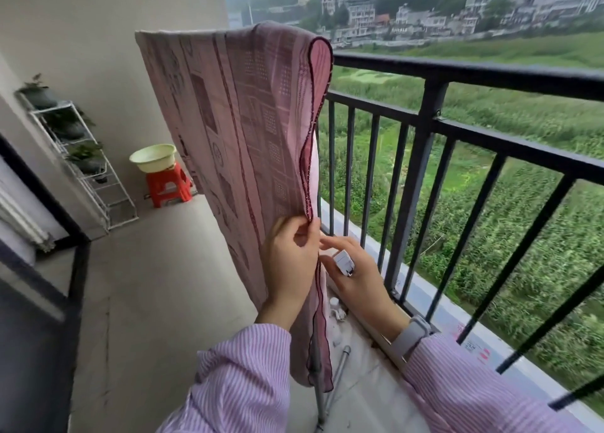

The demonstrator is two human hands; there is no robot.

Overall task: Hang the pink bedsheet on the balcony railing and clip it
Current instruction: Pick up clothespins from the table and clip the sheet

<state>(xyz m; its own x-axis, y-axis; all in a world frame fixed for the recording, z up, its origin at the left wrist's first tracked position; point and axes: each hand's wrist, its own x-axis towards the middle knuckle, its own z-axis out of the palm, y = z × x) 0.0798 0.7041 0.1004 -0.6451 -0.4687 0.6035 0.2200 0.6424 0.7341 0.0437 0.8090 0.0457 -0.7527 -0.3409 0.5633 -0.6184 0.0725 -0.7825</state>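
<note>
Pink bedsheet [242, 122] hangs draped over a high support at the left end of the balcony railing [457, 73], folded double so its dark-edged hem runs down the right side; what it hangs on is hidden under the cloth. The left hand [291, 262] pinches that hem between thumb and fingers. The right hand [353, 269] is just beside it on the railing side, holding one small white clip [343, 262] against the palm, its index finger stretched out towards the hem.

Behind the sheet, one red stool [168, 187] carries one pale green basin [153, 158], and a white wire shelf [81, 158] against the wall holds three or so potted plants, hard to count in the blur. A metal pole [318, 383] stands below the sheet's lower edge. Small white objects [336, 308] lie on the floor near the railing base, partly hidden by the right forearm and too small to identify. A grey wrist band [410, 334] sits on the right arm.
</note>
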